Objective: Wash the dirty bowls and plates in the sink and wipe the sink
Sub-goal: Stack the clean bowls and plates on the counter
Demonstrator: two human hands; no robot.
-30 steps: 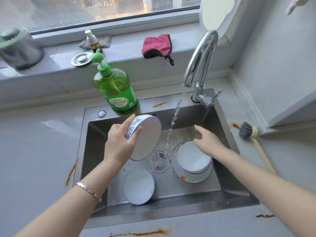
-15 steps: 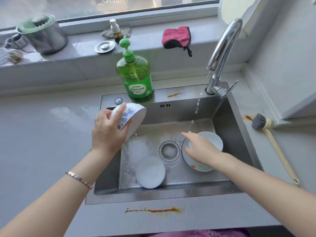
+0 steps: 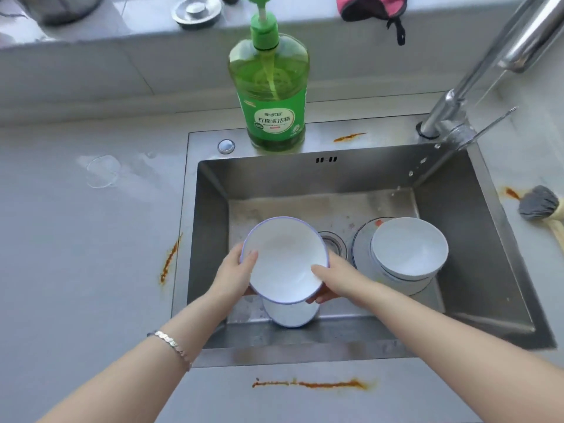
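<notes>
While both hands carry it, the blue-rimmed bowl [image 3: 285, 259] sits above the near left of the sink [image 3: 210, 239] basin, tipped with its white inside facing up and toward the person, likely so water runs off and the surface can be checked; left hand [image 3: 235, 276] clamps the left rim, thumb over the lip and inside, fingers under and out of view; right hand [image 3: 338, 277] mirrors it on the right rim, thumb laid inside, fingers curled beneath; inside looks clean, no residue visible; directly below, partly hidden, a small white dish [image 3: 290, 315] lies on the basin floor; right of the drain [image 3: 334, 244] a second white bowl [image 3: 409, 250] stands on a plate [image 3: 361, 239] with a red smear at its far edge, judged not yet washed; only scattered drops show under the faucet [image 3: 488, 65]; detergent bottle [image 3: 271, 96] stands on the back rim, within reach; brush [image 3: 538, 203] lies on the counter at right; orange streak [image 3: 308, 383] on the front counter; sink wipe not yet begun
</notes>
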